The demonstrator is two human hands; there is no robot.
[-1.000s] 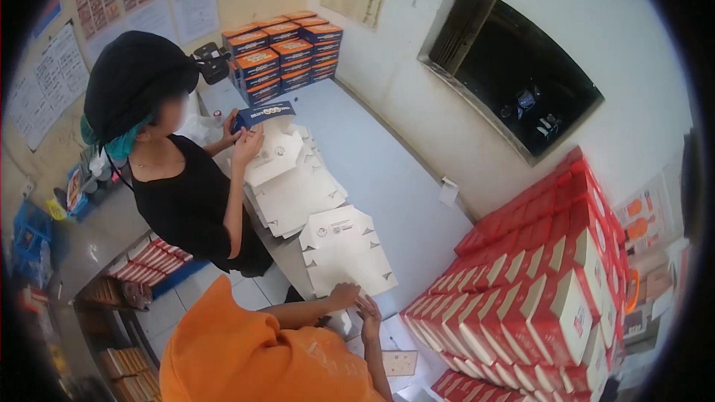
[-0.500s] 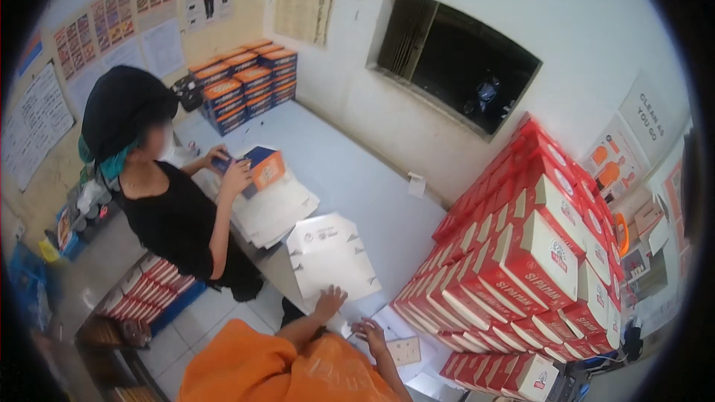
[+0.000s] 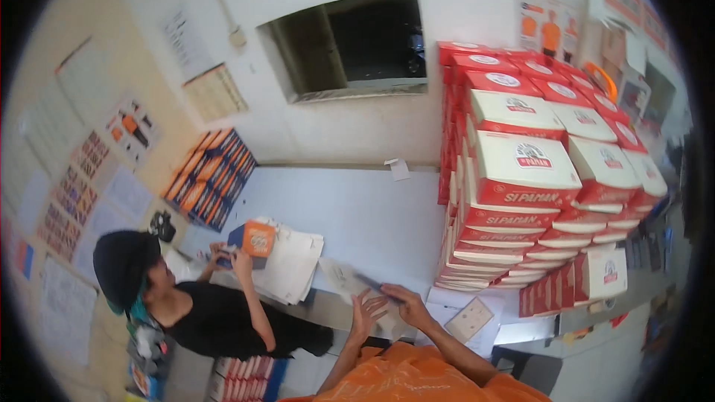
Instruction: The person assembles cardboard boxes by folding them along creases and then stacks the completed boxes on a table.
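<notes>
A flat white carton blank (image 3: 339,280) is tilted up at the table's near edge, partly blurred, with its dark edge facing right. My right hand (image 3: 406,304) is closed on the dark edge of the blank. My left hand (image 3: 365,314) lies against its near side with the fingers stretched and spread. Part of the blank is hidden behind my hands. To the right, a beige printed card (image 3: 469,318) rests on white paper. Left of my hands is a stack of flat white blanks (image 3: 296,264).
A co-worker (image 3: 223,320) in black handles a navy and orange box (image 3: 253,243) at left. Red and white boxes (image 3: 525,167) rise in a tall stack at right. Navy and orange boxes (image 3: 212,179) fill the far left corner. A small white paper piece (image 3: 399,170) lies by the wall.
My view has turned to the right. The carton blank, flat on the table before, is now lifted and tilted. My right hand has come over to grip it beside my left hand.
</notes>
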